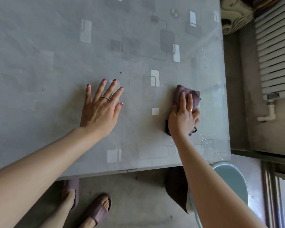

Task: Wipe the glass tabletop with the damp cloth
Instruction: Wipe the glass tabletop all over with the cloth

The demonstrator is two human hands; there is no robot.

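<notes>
Pressing flat, the right hand [183,119] has its fingers [183,99] close together on top of the damp cloth [190,99], palm bearing down, not pinching it. Left hand [99,111] lies open w/ fingers spread, palm down on the bare glass, nothing held, looks like bracing.

Cloth sits bunched under the right hand, near the right edge of the bench [56,55], towards the near corner. Its long axis runs roughly near-to-far, along the hand; the far end pokes out past the fingertips, pointing away from the person, and a dark loop trails out at the wrist end.

Risks, as I judge them:
- cloth is wadded, so contact patch is small; prob. streaks or missed strips. Wet smears already show by the right edge.
- a stroke carried too far right could run the cloth off the edge.
- left palm on the glass likely leaves prints, so that patch needs a pass too.
- leaning hard on both hands loads the glass top.
- small dark speck [120,72] beyond the left hand could get skipped.
</notes>
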